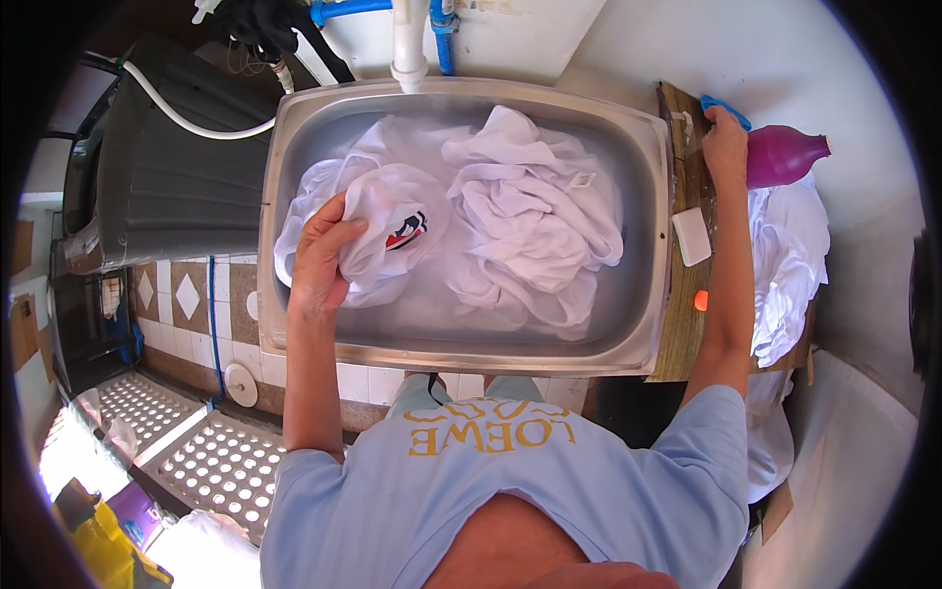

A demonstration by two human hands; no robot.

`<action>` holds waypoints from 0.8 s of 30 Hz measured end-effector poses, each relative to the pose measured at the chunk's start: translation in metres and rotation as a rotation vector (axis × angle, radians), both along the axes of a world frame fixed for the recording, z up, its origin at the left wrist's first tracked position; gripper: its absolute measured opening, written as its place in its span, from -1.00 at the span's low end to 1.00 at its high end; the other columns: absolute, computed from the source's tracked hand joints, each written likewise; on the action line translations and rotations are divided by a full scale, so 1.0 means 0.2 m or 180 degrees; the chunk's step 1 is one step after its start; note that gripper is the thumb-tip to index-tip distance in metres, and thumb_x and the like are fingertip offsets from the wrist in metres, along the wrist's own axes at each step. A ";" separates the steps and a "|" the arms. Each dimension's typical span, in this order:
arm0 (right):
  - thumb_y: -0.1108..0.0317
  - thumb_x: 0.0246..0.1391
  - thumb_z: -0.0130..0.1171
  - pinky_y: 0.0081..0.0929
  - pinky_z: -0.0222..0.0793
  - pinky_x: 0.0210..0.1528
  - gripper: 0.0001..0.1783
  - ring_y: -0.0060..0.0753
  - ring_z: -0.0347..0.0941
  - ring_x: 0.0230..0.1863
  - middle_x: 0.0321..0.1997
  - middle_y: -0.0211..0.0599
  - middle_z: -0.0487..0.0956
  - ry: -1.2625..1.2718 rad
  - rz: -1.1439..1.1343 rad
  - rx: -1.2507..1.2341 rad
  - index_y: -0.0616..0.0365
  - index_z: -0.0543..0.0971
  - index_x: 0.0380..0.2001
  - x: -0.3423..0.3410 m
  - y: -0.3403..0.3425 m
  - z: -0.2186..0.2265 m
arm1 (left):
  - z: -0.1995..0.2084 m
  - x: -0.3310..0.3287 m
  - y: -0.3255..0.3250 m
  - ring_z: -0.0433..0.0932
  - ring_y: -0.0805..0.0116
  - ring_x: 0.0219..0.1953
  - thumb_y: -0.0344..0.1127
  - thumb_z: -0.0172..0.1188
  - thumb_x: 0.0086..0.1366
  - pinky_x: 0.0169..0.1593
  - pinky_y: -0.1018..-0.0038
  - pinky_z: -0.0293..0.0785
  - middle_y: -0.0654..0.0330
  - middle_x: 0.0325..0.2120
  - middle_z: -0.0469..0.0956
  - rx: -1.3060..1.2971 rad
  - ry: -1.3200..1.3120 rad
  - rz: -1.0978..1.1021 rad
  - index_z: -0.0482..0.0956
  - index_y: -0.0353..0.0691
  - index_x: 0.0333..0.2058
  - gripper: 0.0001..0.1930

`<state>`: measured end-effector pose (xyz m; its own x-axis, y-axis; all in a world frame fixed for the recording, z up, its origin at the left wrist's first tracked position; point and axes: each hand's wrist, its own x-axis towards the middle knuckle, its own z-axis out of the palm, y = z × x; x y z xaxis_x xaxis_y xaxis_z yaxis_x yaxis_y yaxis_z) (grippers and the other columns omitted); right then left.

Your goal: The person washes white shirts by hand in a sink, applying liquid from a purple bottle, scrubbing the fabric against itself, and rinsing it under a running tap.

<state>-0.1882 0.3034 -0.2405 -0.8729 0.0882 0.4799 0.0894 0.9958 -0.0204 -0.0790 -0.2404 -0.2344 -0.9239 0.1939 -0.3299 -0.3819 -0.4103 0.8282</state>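
My left hand [324, 257] is closed on a soaked white garment [388, 201], lifting part of it at the left of the metal sink [461, 358]. A red and dark printed patch shows on the cloth beside my fingertips. To the right in the cloudy water lies another heap of white cloth [535, 221] with a small label. My right arm stretches to the far end of the wooden board [682, 294] beside the sink. There my right hand [726, 147] has its fingers closed on a small blue object [728, 106], whose kind I cannot make out.
A purple bottle [783, 157] lies right of my right hand, above piled white laundry [785, 270]. On the board are a white rectangular piece [692, 237] and an orange cap [701, 300]. A white pipe [408, 49] hangs over the sink's far rim. At left stands a dark ribbed tub [186, 157].
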 end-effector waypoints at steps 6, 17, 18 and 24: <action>0.37 0.17 0.06 -0.57 0.38 -0.15 -0.79 -0.50 0.50 -0.24 -0.18 -0.36 0.59 -0.0351 0.1197 -0.3580 0.16 0.59 -0.17 0.19 -0.68 0.12 | 0.01 -0.04 -0.01 0.55 0.36 -0.15 -0.53 0.08 0.08 -0.02 0.46 0.47 0.10 -0.17 0.56 0.0057 0.0073 -0.0317 0.46 -0.38 0.01 -0.56; 0.07 0.20 0.01 -0.66 0.23 -0.17 -0.61 -0.65 0.35 -0.18 -0.28 -0.46 0.54 -0.2742 0.2016 -0.6372 0.17 0.56 -0.17 0.15 -1.81 -0.23 | 0.07 -0.26 -0.15 0.58 0.38 -0.25 -0.55 0.07 0.02 -0.12 0.48 0.52 0.09 -0.23 0.58 0.0190 -0.0111 -0.1316 0.52 -0.38 -0.05 -0.56; 0.16 0.15 0.07 -0.67 0.20 -0.27 -0.72 -0.68 0.33 -0.34 -0.41 -0.52 0.49 -0.2024 0.1744 -0.6886 0.17 0.56 -0.31 0.17 -1.88 -0.25 | 0.06 -0.29 -0.18 0.59 0.38 -0.26 -0.55 0.07 0.02 -0.12 0.48 0.52 0.10 -0.23 0.59 0.0155 -0.0142 -0.1387 0.52 -0.38 -0.05 -0.57; 0.29 0.06 0.13 -0.56 0.31 -0.16 -0.83 -0.55 0.41 -0.27 -0.33 -0.41 0.52 -0.1962 0.2707 -0.7191 0.17 0.50 -0.37 0.22 -1.91 -0.15 | 0.05 -0.37 -0.33 0.56 0.51 -0.36 -0.44 0.15 0.08 -0.21 0.59 0.49 0.23 -0.40 0.59 -0.0321 -0.0046 -0.1736 0.55 -0.32 -0.26 -0.78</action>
